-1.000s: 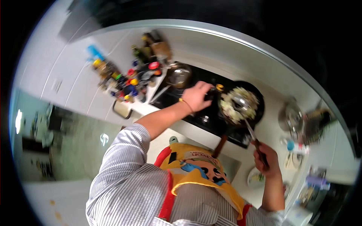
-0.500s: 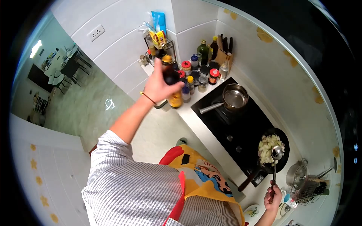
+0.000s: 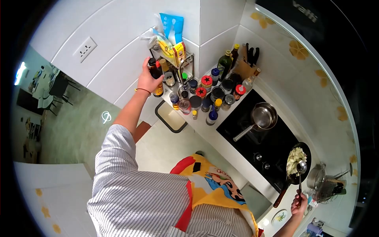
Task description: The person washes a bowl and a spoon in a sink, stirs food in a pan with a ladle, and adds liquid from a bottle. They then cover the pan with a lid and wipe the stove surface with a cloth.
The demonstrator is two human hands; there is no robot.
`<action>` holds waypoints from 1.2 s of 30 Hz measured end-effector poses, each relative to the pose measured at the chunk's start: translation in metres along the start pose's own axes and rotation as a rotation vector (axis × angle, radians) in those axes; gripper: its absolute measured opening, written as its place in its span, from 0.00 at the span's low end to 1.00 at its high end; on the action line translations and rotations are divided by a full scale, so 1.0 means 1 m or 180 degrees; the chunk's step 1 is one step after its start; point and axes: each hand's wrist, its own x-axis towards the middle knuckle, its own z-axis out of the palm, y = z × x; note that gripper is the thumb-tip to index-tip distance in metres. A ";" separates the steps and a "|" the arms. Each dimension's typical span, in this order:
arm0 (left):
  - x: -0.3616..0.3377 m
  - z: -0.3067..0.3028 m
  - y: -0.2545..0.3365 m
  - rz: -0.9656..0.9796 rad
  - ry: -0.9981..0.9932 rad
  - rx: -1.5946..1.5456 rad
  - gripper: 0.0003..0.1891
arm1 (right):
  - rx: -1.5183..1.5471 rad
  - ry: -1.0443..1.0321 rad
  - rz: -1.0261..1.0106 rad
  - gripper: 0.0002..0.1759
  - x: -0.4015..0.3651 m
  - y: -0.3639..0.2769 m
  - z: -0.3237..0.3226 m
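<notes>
My left hand (image 3: 149, 81) reaches to the far left end of the counter, its thumb and fingers around a dark sauce bottle (image 3: 158, 90) with a yellow label and black cap. Beside it stand bottles and a small wire rack (image 3: 190, 65). At the lower right, my right hand (image 3: 299, 202) grips the dark handle of a metal ladle (image 3: 301, 167). The ladle's bowl lies over pale chopped pieces (image 3: 294, 160) in a black frying pan (image 3: 306, 148), which sits tilted in this view at the hob's right end.
A steel saucepan (image 3: 263, 116) rests on the black hob (image 3: 256, 148). Several jars, such as a red-lidded jar (image 3: 239, 90), crowd the counter's corner near a knife block (image 3: 245, 70). A lidded pot (image 3: 316, 176), a wire basket (image 3: 329, 190) and a plate (image 3: 279, 217) lie at right. A bin (image 3: 170, 117) hangs below the counter.
My left hand has moved left with the bottle, away from the jars, to the counter's far end. My right hand still holds the ladle over the pan. The whole view has shifted.
</notes>
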 end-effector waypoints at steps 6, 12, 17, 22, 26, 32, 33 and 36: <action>0.019 0.081 -0.047 -0.0084 0.0289 -0.0560 0.53 | -0.0017 0.0224 0.0066 0.12 -0.014 0.004 0.012; 0.019 0.125 -0.054 -0.0296 0.0249 -0.0835 0.37 | -0.0024 0.0324 0.0000 0.13 -0.035 0.015 0.031; 0.018 0.161 -0.090 0.0289 0.0289 -0.0585 0.33 | -0.0070 0.0338 -0.0175 0.14 -0.049 0.021 0.044; 0.016 0.179 -0.109 -0.0162 -0.0164 0.0072 0.38 | 0.0016 0.0739 -0.0286 0.11 -0.041 0.025 0.025; 0.014 0.154 -0.062 0.0102 -0.0212 -0.0263 0.53 | 0.0034 0.0509 -0.0271 0.11 -0.059 0.017 0.049; 0.014 0.151 -0.072 0.0337 -0.0253 -0.0477 0.50 | -0.0035 0.0456 -0.0166 0.10 -0.059 0.009 0.060; 0.010 0.150 -0.064 0.0305 -0.0248 -0.0501 0.50 | -0.0042 0.0470 -0.0186 0.10 -0.057 0.010 0.059; 0.009 0.157 -0.079 0.0476 -0.0164 -0.0433 0.48 | -0.0034 0.0428 -0.0166 0.09 -0.054 0.010 0.054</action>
